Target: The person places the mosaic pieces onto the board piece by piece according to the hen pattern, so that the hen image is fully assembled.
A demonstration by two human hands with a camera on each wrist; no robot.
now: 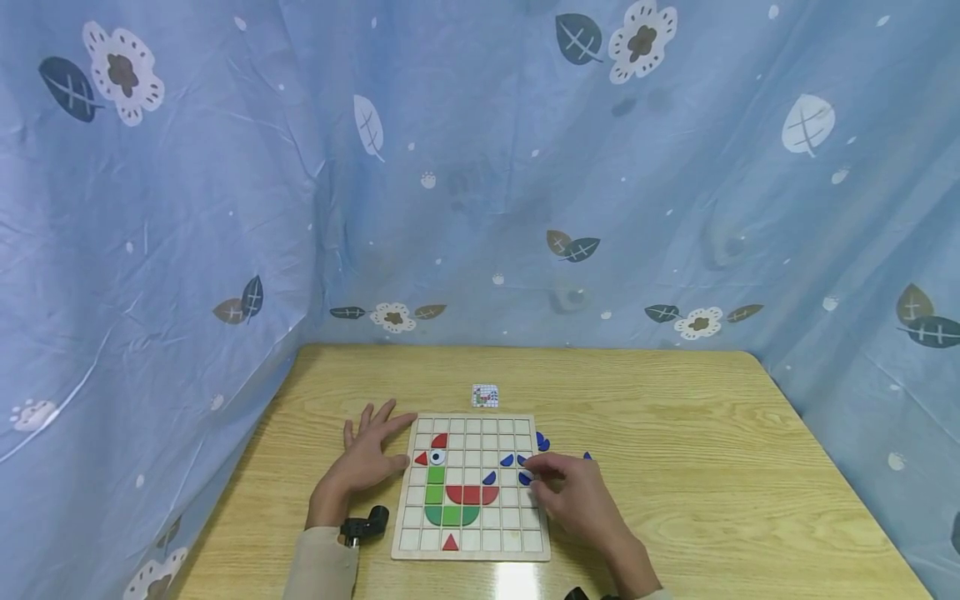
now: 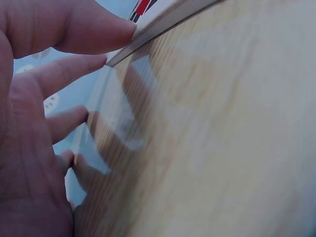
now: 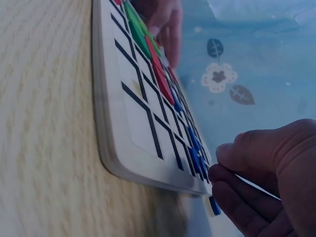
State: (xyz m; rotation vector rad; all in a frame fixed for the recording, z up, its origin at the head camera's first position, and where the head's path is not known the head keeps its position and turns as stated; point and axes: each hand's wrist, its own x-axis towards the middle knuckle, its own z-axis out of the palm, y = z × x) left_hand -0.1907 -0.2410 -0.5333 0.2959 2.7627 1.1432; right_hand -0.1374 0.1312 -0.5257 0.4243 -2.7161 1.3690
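A light wooden grid board lies on the table, with flat colored pieces forming a bird shape. My left hand has its fingers spread, the thumb and index fingertip touching the board's left edge and upper left corner. Over the board's right edge, my right hand reaches in with bent fingers. Its index fingertip is at a blue piece, partly covered, and its thumb stands a little apart. Nearby on the grid are a blue piece, a blue quarter-round piece and another blue piece.
A small picture card lies behind the board. Loose blue pieces sit beside its right edge, and one blue piece lies farther right. Red pieces and green pieces are on the grid. A patterned blue curtain surrounds the table.
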